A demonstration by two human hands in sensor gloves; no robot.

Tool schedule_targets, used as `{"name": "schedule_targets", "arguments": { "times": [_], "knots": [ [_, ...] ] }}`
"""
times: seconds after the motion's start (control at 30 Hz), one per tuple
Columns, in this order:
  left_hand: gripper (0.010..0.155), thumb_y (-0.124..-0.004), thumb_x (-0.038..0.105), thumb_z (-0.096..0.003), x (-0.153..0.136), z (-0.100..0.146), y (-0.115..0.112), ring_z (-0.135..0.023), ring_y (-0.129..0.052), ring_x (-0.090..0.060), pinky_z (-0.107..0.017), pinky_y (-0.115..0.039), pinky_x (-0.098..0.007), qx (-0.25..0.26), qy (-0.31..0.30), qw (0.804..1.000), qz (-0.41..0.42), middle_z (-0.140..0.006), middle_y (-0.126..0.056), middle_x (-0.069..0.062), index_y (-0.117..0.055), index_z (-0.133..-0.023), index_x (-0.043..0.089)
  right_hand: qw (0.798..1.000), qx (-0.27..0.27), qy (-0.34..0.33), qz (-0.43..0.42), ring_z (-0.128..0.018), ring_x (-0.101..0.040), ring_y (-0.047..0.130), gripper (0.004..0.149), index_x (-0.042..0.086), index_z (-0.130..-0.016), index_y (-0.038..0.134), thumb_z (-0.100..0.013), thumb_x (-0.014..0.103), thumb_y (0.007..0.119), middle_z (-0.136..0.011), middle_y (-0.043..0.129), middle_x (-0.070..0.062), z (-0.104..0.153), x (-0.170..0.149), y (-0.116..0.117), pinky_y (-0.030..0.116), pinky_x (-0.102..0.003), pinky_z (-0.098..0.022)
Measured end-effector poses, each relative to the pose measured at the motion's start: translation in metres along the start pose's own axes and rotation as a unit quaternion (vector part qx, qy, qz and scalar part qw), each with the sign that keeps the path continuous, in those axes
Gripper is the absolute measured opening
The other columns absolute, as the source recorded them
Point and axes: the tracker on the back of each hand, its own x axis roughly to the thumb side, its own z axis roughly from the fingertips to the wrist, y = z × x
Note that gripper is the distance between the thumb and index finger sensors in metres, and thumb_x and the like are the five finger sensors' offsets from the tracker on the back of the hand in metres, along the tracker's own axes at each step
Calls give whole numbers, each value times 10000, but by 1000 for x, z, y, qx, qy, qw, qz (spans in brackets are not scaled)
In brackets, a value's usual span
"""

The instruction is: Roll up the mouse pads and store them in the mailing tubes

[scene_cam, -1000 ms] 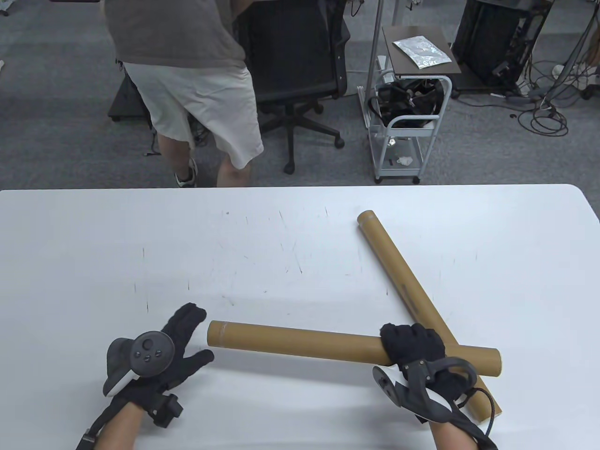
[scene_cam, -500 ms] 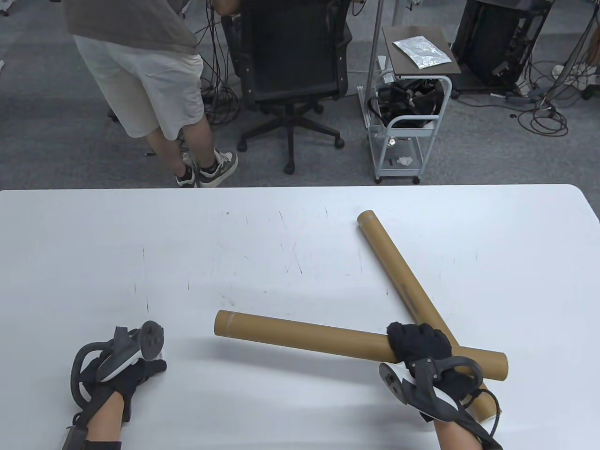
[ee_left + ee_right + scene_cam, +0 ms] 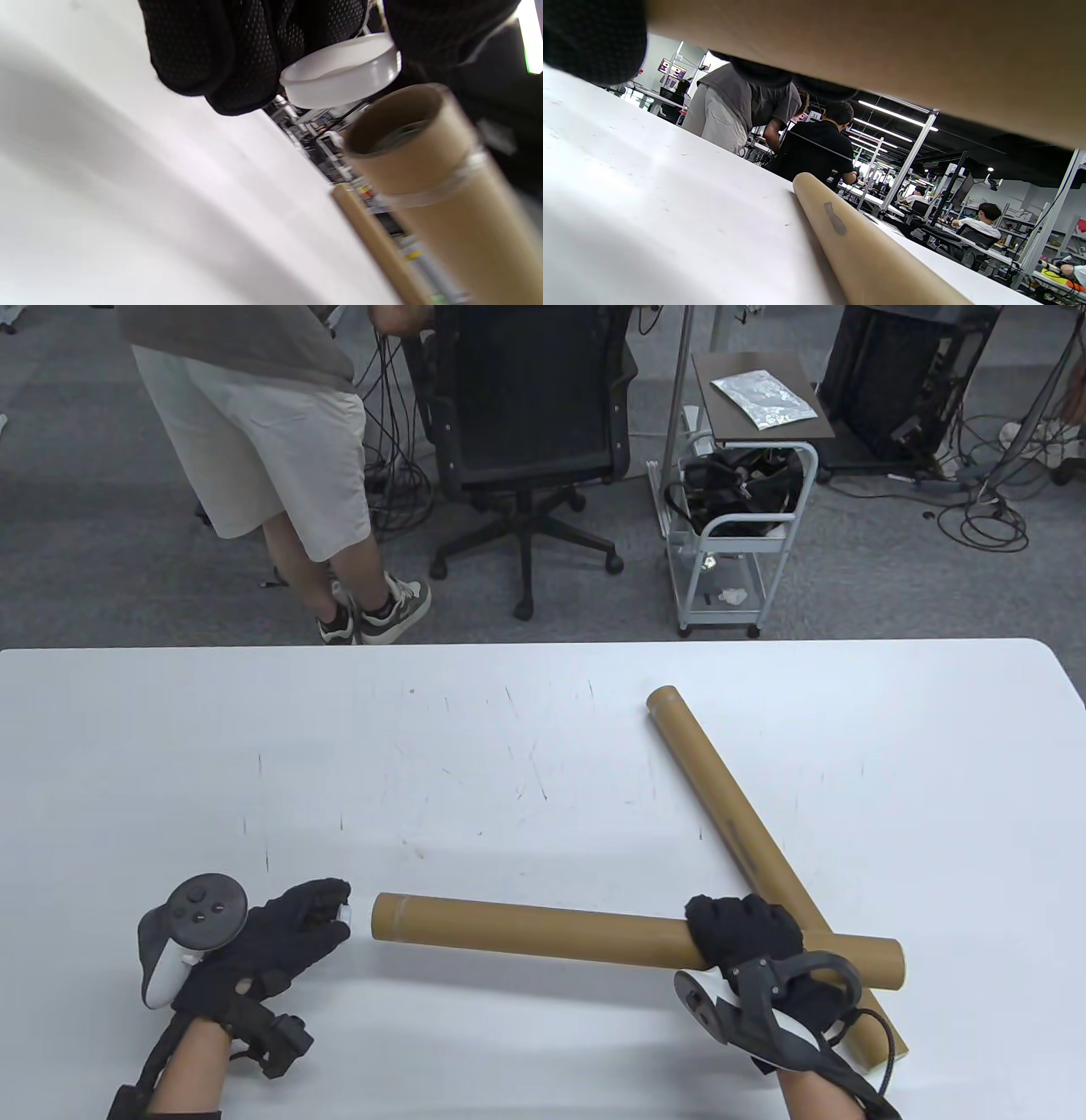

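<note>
Your left hand (image 3: 254, 946) has returned, fingers now pinching a white round plastic end cap (image 3: 341, 87) beside the brown cardboard mailing tube (image 3: 543, 931)'s open end; right hand (image 3: 751, 937) still wraps it. Capping looks next.

White table (image 3: 170, 746), scuffed with small dark marks across the middle. One brown cardboard mailing tube (image 3: 747, 831) lies directly on it, running diagonally from right of centre down toward the near right edge, its far end capped.
</note>
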Motion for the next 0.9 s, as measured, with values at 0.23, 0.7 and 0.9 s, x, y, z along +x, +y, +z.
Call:
{"name": "schedule_targets", "arguments": {
  "times": [0.23, 0.7, 0.9],
  "knots": [
    [646, -808, 569, -387, -2, -2, -4, -809, -945, -165, -584, -865, -252, -49, -30, 993, 104, -1001, -804, 56, -645, -977, 364, 1000, -4, -9, -10, -673, -180, 870, 657, 325, -887, 687, -320, 632, 811, -758, 863, 70, 0, 3, 0, 764, -424, -597],
    [591, -804, 453, -406, 5, -2, -11, -857, -923, -178, -603, -859, -227, -60, -46, 991, 111, -1042, -745, 73, -605, -962, 412, 1000, -4, -6, -21, -673, -182, 871, 658, 320, -890, 686, -324, 632, 811, -759, 862, 66, 0, 6, 0, 765, -427, -594],
    [551, -728, 398, -480, 20, 4, -17, -954, -841, -233, -640, -849, -246, 1, -77, 991, 114, -1107, -687, 12, -594, -1014, 360, 1000, 2, 17, -26, -661, -184, 880, 659, 310, -892, 691, -331, 637, 807, -753, 870, 61, -1, 5, 1, 775, -428, -579]
  ]
}}
